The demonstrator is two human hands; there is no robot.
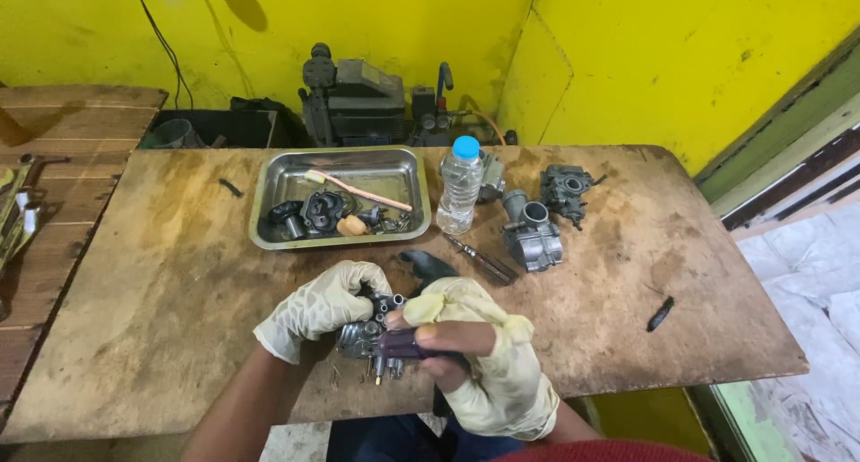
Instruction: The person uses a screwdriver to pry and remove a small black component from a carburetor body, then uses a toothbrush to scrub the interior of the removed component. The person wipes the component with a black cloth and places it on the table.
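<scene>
Item in hand: a small grey cast-metal carburettor body (369, 335), held low over the near edge of the worn brown wooden tabletop (179, 274). My left hand (321, 308), in a pale cream glove, is wrapped around the body's far side, fingers curled closed on it. My right hand (479, 359), in a torn cream glove with bare fingertips showing, is closed on a dark purple-handled tool (405, 343) laid against the body; I cannot tell where its tip sits. To do this well, I judge the left grip should stay firm and the tool square to the part, so that nothing slips or drops. Beyond the hands: a rectangular stainless-steel tray (269, 171) holding a pink-handled toothbrush (358, 189), black rubber pieces and a small tan part. Beyond and slightly right of the right hand: a clear plastic water bottle with a blue cap (460, 186), upright, its wrap too small to tell. Just past the right hand: a dark screwdriver (479, 258), lying flat. Farther right of the bottle: two more grey carburettor bodies (532, 238), near each other. No signs show on the yellow wall (627, 59).
</scene>
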